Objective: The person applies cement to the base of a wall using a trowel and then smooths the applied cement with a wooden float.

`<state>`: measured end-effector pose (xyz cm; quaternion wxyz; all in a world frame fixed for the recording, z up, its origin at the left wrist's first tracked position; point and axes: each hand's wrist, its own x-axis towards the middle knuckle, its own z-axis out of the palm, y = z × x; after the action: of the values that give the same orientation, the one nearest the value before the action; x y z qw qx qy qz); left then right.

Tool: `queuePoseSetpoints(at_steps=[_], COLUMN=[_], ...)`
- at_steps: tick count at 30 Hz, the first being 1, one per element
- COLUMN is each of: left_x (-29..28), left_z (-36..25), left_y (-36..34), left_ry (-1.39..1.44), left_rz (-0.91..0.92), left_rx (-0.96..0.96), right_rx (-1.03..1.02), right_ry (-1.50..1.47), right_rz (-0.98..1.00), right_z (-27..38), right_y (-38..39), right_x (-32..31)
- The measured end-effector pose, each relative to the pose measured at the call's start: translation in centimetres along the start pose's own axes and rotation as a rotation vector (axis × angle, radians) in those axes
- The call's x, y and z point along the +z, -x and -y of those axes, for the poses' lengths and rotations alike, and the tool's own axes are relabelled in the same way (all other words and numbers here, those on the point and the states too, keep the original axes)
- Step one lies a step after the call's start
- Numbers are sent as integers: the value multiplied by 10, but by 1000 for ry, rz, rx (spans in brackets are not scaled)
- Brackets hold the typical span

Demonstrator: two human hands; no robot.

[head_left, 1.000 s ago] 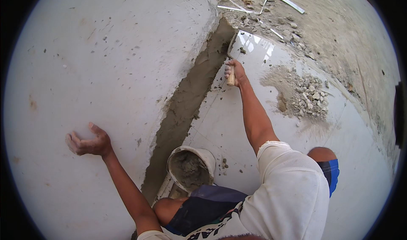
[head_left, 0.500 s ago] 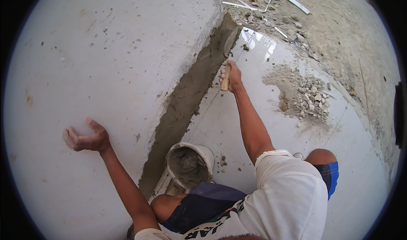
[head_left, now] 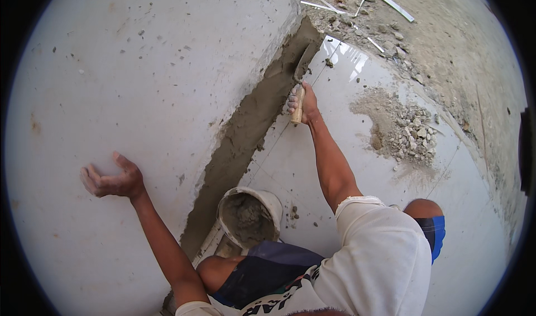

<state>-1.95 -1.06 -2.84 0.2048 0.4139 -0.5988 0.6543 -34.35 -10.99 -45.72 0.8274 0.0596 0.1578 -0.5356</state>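
My right hand (head_left: 304, 102) is wrapped round the wooden handle of a trowel (head_left: 303, 64). Its blade lies along the right side of a strip of wet mortar (head_left: 245, 120), close to the tile edge. The mortar runs between a pale wall-like slab (head_left: 134, 81) on the left and glossy white floor tiles (head_left: 312, 159) on the right. Off to the left, my left hand (head_left: 113, 177) is held against or just over the pale slab. Its fingers are curled but apart, with nothing in them.
A bucket (head_left: 273, 201) holding grey mortar stands by my knee, beside the strip's near end. Rubble and sandy dust (head_left: 410, 131) lie heaped on the tiles at right. Beyond the tile edge is rough ground (head_left: 452, 48) with stones and white strips (head_left: 385, 0).
The trowel blade has tilted and turned slightly within the far end of the mortar strip, my right hand turning with it. My left hand stays nearly still; the whole view has shifted a little.
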Motion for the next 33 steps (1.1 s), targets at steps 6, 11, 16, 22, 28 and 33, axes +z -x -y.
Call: queuePoseSetpoints(at_steps=[6, 11, 16, 22, 28, 33], left_x=[-1, 0, -2, -2, -3, -2], left_z=[3, -3, -1, -2, 0, -4], left_y=[-1, -2, -1, -3, -2, -3], left_ry=[-26, -51, -22, -12, -30, -32], left_rz=[10, 23, 15, 18, 24, 24], left_rx=[15, -2, -10, -16, -10, -2], right_rx=[33, 42, 127, -11, -126, -167], right_ry=[-71, -104, -210, -270, 70, 255], right_rz=[145, 233, 474, 530, 188, -65], right_z=[-40, -50, -41, 39, 105, 92], right_y=[22, 35, 46, 17, -14, -20], right_x=[39, 54, 48, 39, 32, 47])
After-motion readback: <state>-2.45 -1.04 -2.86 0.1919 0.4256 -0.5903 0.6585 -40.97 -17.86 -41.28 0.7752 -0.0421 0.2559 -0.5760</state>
